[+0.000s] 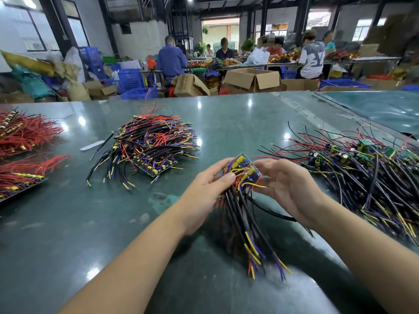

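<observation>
Circuit board [246,164] with trailing wires [243,223], held just above the green table [113,223] between your hands. Your left hand [207,186] pinches the left edge, thumb laid across the wires; your right hand [288,186] curls round the right edge. Judge the board light, stiff and fragile, and the wires limp. Hold it by its bare edges, not by the upright parts or the wires. One pile [154,143] lies ahead to the left, a looser heap [362,173] to the right.
</observation>
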`<state>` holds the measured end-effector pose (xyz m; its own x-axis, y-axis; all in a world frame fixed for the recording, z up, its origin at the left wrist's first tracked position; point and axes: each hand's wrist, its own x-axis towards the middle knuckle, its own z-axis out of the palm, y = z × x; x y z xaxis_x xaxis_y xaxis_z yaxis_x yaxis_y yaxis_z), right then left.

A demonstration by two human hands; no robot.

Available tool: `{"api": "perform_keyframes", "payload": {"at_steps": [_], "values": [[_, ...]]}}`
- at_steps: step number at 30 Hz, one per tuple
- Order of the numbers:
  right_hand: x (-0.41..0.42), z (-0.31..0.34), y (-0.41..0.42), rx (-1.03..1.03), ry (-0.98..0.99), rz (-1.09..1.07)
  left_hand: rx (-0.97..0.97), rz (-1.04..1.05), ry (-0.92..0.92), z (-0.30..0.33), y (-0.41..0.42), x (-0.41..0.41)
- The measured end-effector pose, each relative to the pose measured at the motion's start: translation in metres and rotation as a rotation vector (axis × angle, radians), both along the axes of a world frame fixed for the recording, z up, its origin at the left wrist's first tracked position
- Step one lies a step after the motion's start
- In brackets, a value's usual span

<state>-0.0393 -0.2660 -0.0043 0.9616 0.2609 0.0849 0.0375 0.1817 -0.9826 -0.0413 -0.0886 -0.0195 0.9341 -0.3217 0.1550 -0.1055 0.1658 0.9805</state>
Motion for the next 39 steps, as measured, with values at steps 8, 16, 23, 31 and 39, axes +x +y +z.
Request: {"api": "perform_keyframes", "payload": {"at_steps": [8, 16, 23, 31, 39], "values": [[-0.003, 0.006, 0.006, -0.046, -0.064, -0.064, 0.173, 0.17, -0.154, 0.004, -0.003, -0.003], [-0.004, 0.001, 0.005, -0.111, -0.038, 0.014, 0.177, 0.053, -0.109, 0.003, -0.002, -0.005], [0.0, -0.003, 0.0, -0.056, 0.03, 0.064, 0.177, 0.085, -0.088, 0.003, 0.002, -0.002], [0.001, -0.008, 0.0, -0.142, -0.15, -0.02, 0.143, 0.041, -0.08, 0.0, 0.002, -0.001], [0.002, -0.013, 0.004, -0.04, -0.162, 0.022, 0.117, 0.084, -0.103, -0.003, 0.002, 0.001]]}}
